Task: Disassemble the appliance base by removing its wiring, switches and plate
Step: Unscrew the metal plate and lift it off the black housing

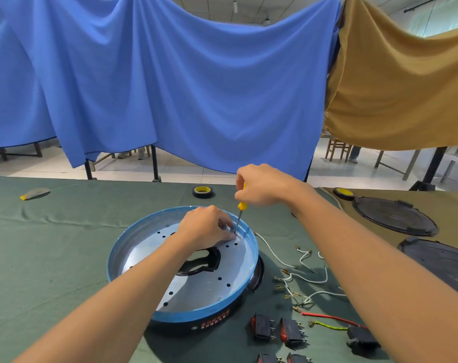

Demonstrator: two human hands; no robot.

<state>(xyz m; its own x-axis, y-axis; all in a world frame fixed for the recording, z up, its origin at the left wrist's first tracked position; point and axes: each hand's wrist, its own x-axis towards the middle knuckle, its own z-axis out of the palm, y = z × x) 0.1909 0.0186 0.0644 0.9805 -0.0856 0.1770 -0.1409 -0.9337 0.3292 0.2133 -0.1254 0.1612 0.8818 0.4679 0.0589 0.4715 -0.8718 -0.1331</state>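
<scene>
We see the appliance base (pixel 196 314), a round shell with a blue rim, sitting on the green-covered table (pixel 52 258) right in front of the person. Its perforated metal plate (pixel 196 286) is still seated inside it.

The right hand (pixel 262 187) hovers above the base's far rim. Its fingers are curled tightly round the yellow handle of a screwdriver (pixel 241 205), which stands nearly upright with its tip down on the plate. The left hand (pixel 206 227) rests inside the base on the far part of the plate. Its fingertips are bunched right at the screwdriver's tip, and we cannot tell whether they pinch anything there.

Just to the right of the base, loose white wires (pixel 301 279) with brass terminals lie scattered on the table. Nearer the person on that same side lie several black rocker switches (pixel 275 330), and beside them a black socket (pixel 361 339) with a red and a green-yellow lead. Beyond the base's far rim sits a roll of black tape (pixel 203 192). Well off to the base's right lie two round black covers (pixel 393 216).
</scene>
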